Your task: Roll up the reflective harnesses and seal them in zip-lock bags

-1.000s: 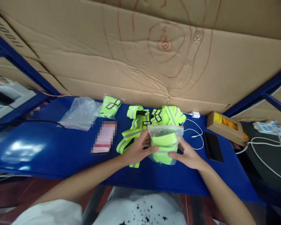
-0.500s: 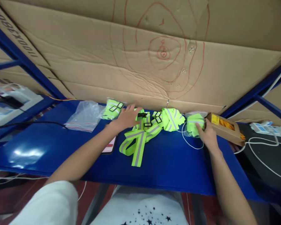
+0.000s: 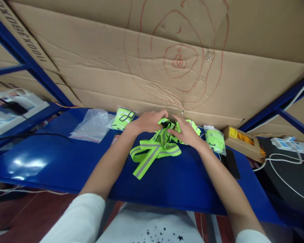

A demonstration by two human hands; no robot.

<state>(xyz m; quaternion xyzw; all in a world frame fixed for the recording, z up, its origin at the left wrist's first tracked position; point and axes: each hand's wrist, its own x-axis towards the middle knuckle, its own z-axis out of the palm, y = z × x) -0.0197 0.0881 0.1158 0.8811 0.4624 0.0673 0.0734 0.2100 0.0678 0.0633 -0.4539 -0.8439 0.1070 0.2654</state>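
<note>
A tangle of yellow-green reflective straps [image 3: 155, 146] lies on the blue table, its loops spreading toward the front. Over its back left part is my left hand [image 3: 152, 121], fingers curved, thumb and fingers apart. My right hand [image 3: 184, 131] reaches over the back right part, its thumb and index finger spread around the straps. Neither hand shows a clear grip. Black buckles [image 3: 166, 124] lie between the hands. A bagged green bundle [image 3: 122, 118] rests behind my left forearm, and another bagged bundle [image 3: 214, 140] lies right of my right hand.
Clear plastic bags [image 3: 92, 125] lie at the left. A phone [image 3: 116, 138] is partly hidden by my left forearm. At the right are a dark phone [image 3: 231, 164] and a cardboard box [image 3: 243, 143] with orange contents. Cardboard [image 3: 103, 67] stands behind the table [image 3: 174, 182].
My right hand has let go of the bagged bundle and moved left to the straps. My left hand has shifted right. The straps are bunched closer, and a dark phone now shows at the right.
</note>
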